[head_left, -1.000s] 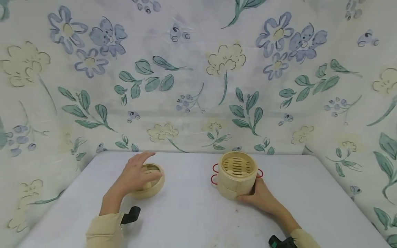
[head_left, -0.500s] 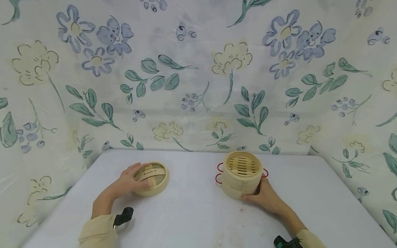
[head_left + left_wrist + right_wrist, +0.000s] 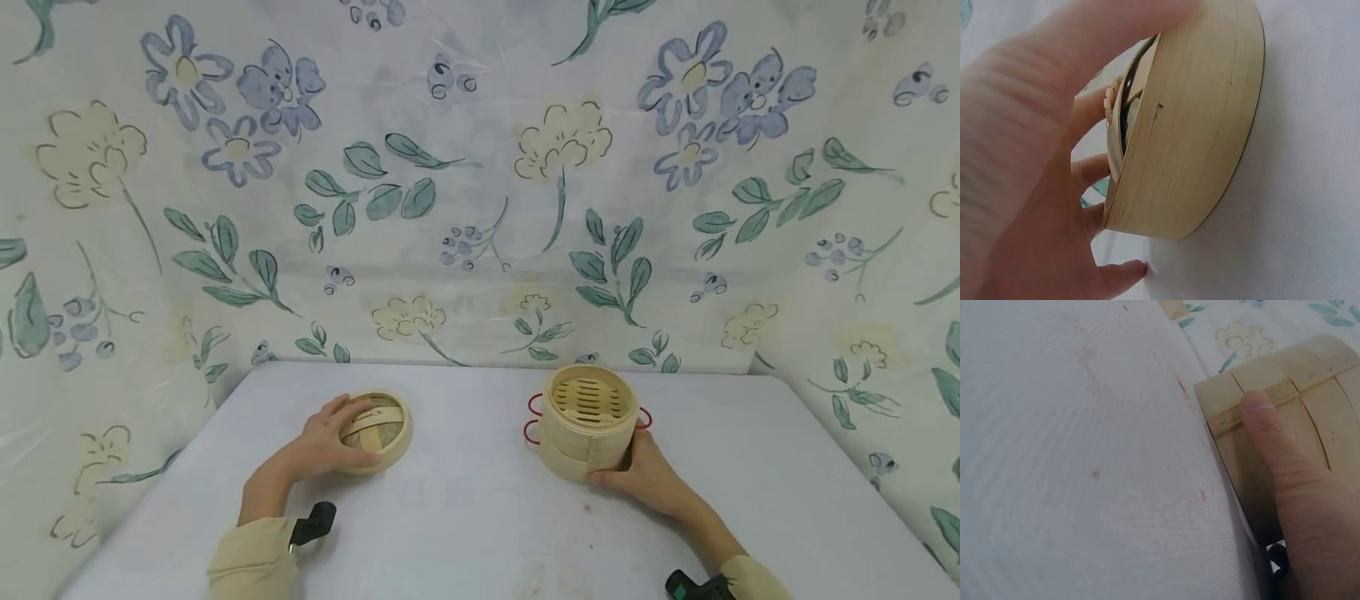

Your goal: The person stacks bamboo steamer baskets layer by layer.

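On the left of the white table lies a round bamboo steamer lid point(image 3: 391, 417), with a woven strap across its top. My left hand point(image 3: 318, 446) holds its left side: the thumb point(image 3: 1129, 19) lies against the side wall and the fingers reach over the top. To the right stands a bamboo steamer point(image 3: 573, 450) of stacked tiers with red loop handles, its slatted top uncovered. My right hand point(image 3: 645, 475) grips its lower right side, and the thumb point(image 3: 1266, 422) presses on the bamboo wall near the base. The right fingers are mostly hidden behind the steamer.
A white table point(image 3: 465, 500) carries both bamboo pieces, with a wide gap between them. Faint reddish marks spot its near part. Floral sheeting point(image 3: 480, 208) rises behind the table and along both sides. A black wrist device point(image 3: 313, 522) sits at the left cuff.
My left hand, raised over the lid with fingers spread a second ago, has lowered onto its left side and taken hold. My right hand keeps its grip on the steamer. The head view has shifted slightly.
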### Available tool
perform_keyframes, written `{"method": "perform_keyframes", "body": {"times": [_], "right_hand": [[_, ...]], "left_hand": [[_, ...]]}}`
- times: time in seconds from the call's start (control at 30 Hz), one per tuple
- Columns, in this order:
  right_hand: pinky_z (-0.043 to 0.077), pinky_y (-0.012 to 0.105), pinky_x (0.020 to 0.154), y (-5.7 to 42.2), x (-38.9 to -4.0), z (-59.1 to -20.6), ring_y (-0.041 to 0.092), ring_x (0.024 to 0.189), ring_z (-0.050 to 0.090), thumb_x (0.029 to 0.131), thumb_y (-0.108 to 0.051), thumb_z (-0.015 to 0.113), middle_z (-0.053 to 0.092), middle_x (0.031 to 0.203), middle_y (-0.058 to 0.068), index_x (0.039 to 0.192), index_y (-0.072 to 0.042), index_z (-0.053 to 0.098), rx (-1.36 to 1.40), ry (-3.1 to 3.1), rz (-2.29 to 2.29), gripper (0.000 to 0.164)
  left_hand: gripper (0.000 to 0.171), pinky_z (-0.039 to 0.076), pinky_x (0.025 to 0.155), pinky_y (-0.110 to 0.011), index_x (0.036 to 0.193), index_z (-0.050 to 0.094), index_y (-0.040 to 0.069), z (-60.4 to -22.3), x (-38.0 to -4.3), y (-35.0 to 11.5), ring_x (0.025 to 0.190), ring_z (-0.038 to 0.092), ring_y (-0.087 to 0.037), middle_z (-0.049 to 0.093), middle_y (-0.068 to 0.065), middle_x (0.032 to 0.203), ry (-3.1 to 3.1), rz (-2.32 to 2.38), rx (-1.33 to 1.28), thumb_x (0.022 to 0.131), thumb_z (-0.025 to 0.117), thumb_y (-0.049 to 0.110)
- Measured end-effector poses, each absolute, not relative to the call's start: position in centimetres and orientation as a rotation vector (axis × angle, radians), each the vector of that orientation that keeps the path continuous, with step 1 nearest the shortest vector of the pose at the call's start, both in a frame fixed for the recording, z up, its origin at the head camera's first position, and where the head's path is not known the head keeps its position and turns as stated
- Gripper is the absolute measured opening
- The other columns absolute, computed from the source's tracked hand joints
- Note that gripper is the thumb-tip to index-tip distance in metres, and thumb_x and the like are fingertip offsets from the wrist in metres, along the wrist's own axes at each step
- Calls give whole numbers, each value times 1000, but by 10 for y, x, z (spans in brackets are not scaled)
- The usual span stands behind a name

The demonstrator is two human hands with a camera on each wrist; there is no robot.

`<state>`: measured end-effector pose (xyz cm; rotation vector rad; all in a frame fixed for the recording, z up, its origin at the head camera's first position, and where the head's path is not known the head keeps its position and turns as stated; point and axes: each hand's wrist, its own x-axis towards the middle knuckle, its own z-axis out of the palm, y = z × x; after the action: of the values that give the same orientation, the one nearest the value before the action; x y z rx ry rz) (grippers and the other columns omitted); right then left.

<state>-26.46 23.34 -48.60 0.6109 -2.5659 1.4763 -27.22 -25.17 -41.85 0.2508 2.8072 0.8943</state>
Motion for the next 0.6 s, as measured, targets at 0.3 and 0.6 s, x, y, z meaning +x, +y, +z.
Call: {"method": "perform_keyframes", "body": {"times": [0.3,0.6], "right_hand": [[23,17,111,234,-265,-489,19,133,45,70,-31,90,54,137,0,145,-19,36,611,-2563,1491,93],[28,28,114,235,-268,-487,20,131,49,70,-33,90,58,133,-3,142,-18,40,625,-2559,1458,89]], "left_hand": [[93,28,99,-78,149,39,13,-417,-274,-248,138,14,-60,10,-30,157,2834,871,225,73,82,46],[93,30,99,-77,149,40,13,-418,-276,-247,138,15,-59,12,-31,157,2866,865,224,73,82,47]]}}
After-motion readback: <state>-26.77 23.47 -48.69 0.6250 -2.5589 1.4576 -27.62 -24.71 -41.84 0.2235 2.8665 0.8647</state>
